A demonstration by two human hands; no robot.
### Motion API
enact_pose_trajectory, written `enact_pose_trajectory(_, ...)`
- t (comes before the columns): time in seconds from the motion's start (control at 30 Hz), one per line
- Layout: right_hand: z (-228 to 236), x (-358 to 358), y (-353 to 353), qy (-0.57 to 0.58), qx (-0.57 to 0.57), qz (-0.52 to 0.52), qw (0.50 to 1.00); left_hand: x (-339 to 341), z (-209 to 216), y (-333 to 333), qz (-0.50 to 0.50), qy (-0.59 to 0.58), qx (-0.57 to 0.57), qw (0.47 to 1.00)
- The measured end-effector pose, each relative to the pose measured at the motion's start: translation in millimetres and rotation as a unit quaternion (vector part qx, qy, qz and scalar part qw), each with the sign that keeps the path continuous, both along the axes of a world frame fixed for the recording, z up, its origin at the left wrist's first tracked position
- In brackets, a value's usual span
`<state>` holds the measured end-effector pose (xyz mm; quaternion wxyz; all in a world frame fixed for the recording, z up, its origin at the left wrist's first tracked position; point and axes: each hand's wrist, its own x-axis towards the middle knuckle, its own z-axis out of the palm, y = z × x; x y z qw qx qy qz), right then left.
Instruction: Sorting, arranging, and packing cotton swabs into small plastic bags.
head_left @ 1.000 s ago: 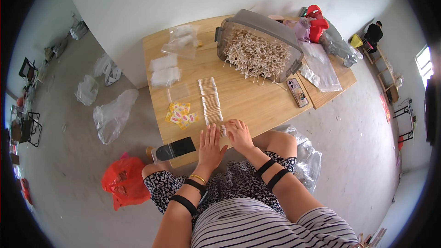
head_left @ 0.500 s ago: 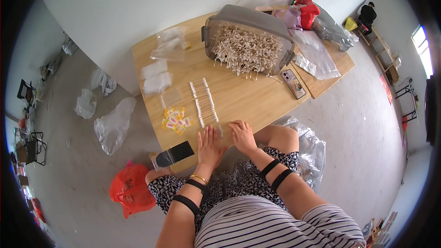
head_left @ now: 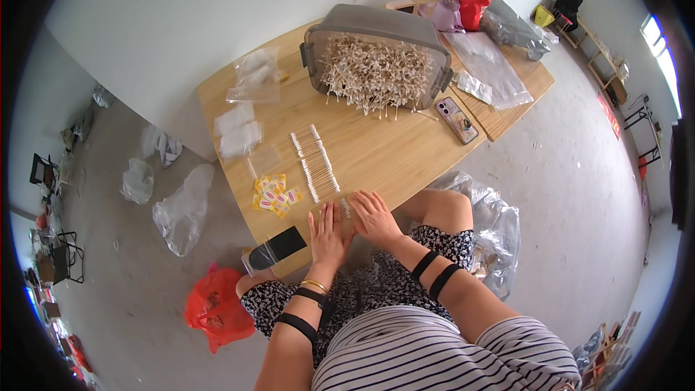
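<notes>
My left hand [head_left: 330, 237] lies flat at the table's near edge, its fingers stretched out. Beside it my right hand [head_left: 375, 221] rests with fingers extended, the two thumbs close together. A small group of cotton swabs [head_left: 344, 211] shows between my hands, partly covered by them. Just beyond, a long row of cotton swabs [head_left: 315, 164] lies side by side on the wooden table [head_left: 376, 152]. Small yellow and white printed cards [head_left: 274, 195] are heaped left of the row. A tilted grey plastic bin [head_left: 376, 22] farther back is full of loose cotton swabs [head_left: 376, 76].
Clear plastic bags [head_left: 241, 130] lie along the table's left side. A dark flat pad in a clear sleeve [head_left: 275, 249] sits at the near left corner. To the right are a phone [head_left: 457, 119] and more bags [head_left: 489, 69]. A red bag [head_left: 217, 308] is on the floor.
My right hand has come inward and forward, nearer my left hand and partly over the small group of swabs. The whole view has shifted slightly.
</notes>
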<state>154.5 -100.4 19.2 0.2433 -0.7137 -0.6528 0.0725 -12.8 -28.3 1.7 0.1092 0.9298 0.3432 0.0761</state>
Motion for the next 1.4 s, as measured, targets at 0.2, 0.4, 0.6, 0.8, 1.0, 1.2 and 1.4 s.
enact_pose_trajectory(0.2,2.5,-0.8,3.4,-0.040,-0.064,0.035,0.997,-9.3,4.7,4.9,-0.056,0.018,-0.008,0.998)
enact_pose_trajectory(0.4,2.6,-10.5,1.7,-0.029,-0.087,0.025,0.995,-22.9,6.6,3.1,0.066,-0.032,-0.030,0.997)
enact_pose_trajectory(0.6,-7.2,-37.7,12.0,-0.098,-0.092,0.014,0.991,-17.5,-5.9,3.7,0.056,0.013,-0.010,0.998)
enact_pose_trajectory(0.8,-5.4,-40.5,12.2,-0.079,-0.102,0.026,0.991,-21.2,1.1,5.5,0.061,0.025,-0.018,0.998)
enact_pose_trajectory(1.0,-2.3,-35.3,7.8,-0.108,-0.138,0.009,0.984,-38.4,25.6,40.1,0.189,-0.046,-0.010,0.981)
enact_pose_trajectory(1.2,-0.6,-37.9,10.6,-0.136,-0.144,0.019,0.980,-65.4,22.0,117.8,0.275,-0.096,0.059,0.955)
enact_pose_trajectory(1.4,1.0,-40.0,11.2,-0.139,-0.142,0.020,0.980,-47.2,32.5,164.0,0.344,0.061,-0.018,0.937)
